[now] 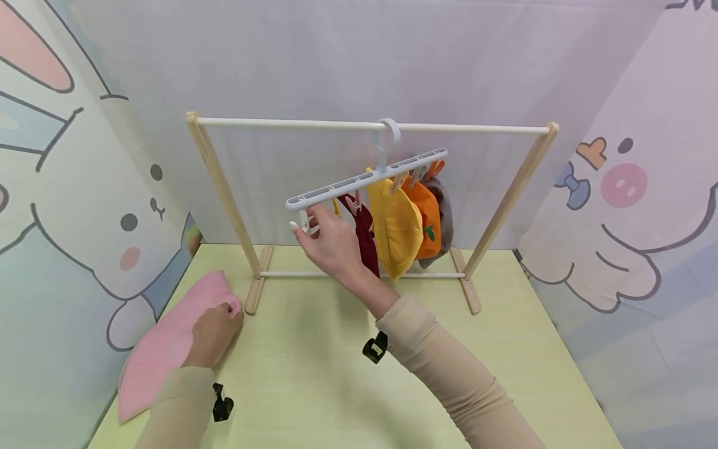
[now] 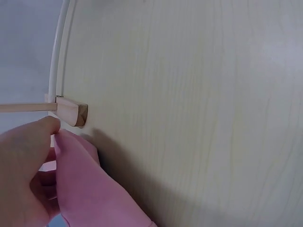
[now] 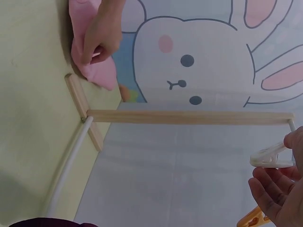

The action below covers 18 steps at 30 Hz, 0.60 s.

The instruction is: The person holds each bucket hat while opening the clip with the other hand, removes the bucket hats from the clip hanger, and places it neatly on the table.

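Observation:
A folded pink hat [image 1: 162, 349] lies at the left side of the table. My left hand [image 1: 212, 335] pinches its edge between thumb and fingers, close by the foot of the rack, as the left wrist view also shows. Up at the near left end of a white clip hanger [image 1: 338, 188], my right hand [image 1: 335, 243] grips a white clip [image 3: 267, 158] between thumb and fingers. An orange-yellow clip [image 3: 253, 217] hangs beside that hand. Further along the tilted hanger, clips hold a dark red hat [image 1: 367, 243], a yellow hat [image 1: 394, 231], an orange hat [image 1: 423, 209] and a grey hat [image 1: 446, 221].
The hanger hooks over the white top rod [image 1: 291, 123] of a wooden rack with a left post [image 1: 224, 193] and a right post [image 1: 510, 199]. Feet and a lower rod [image 1: 297, 274] rest on the pale table [image 1: 314, 386]. Printed cloth [image 1: 280, 56] surrounds it.

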Tool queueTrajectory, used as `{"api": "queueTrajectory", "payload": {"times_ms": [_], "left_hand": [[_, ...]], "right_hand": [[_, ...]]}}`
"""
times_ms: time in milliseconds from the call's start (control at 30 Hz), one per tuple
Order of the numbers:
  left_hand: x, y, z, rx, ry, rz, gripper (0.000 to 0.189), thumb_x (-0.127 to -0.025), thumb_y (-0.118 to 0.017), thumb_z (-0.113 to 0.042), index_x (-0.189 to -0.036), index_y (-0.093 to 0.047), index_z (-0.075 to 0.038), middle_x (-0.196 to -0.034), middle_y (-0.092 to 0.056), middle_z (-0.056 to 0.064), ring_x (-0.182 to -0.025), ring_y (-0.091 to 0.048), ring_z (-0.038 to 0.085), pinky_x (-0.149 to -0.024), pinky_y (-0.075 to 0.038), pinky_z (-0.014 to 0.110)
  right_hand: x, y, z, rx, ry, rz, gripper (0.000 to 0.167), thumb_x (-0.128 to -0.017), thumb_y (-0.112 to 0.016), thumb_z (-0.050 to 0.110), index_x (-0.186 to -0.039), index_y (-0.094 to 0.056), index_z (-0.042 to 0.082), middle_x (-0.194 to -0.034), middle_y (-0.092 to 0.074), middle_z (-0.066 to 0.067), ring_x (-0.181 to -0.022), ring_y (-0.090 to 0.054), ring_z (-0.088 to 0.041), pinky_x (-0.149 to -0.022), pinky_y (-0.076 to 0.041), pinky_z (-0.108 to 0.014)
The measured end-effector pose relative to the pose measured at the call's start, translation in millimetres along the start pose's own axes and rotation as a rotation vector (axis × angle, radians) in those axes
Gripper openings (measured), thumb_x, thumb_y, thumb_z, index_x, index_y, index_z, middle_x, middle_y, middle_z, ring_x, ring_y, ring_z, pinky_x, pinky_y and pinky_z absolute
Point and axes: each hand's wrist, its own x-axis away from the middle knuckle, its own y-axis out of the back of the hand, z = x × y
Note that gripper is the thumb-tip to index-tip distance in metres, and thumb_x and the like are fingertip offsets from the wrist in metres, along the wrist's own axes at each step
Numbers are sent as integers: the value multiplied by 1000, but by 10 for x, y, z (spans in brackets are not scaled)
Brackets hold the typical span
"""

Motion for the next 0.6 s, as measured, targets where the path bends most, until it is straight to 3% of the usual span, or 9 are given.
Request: {"api": "queueTrajectory", "payload": {"times_ms": [167, 433, 600], "left_hand": [[3, 0, -12, 3, 0, 21, 36, -91, -44, -23, -113, -58, 2, -102, -59, 32, -84, -57, 50, -57, -43, 52], [3, -44, 1, 2, 0, 37, 39, -88, -47, -18, -118, -54, 6, -107, -56, 33, -89, -55, 51, -64, -44, 56], [31, -97, 0, 8, -7, 23, 39, -89, -48, -17, -118, -52, 9, -101, -54, 32, -89, -54, 49, -68, -43, 56]], "right_hand": [[-7, 9, 6, 1, 0, 1, 27, -86, -63, 32, -101, -57, 10, -85, -65, 1, -69, -66, -8, -58, -49, -21], [-10, 5, 8, 13, -9, 3, 28, -86, -62, 34, -101, -57, 12, -86, -65, 1, -69, -65, -6, -58, -49, -19], [-14, -2, 21, 12, -13, 5, 28, -86, -62, 34, -101, -56, 11, -86, -65, 1, -69, -65, -7, -58, -48, -19]]}}
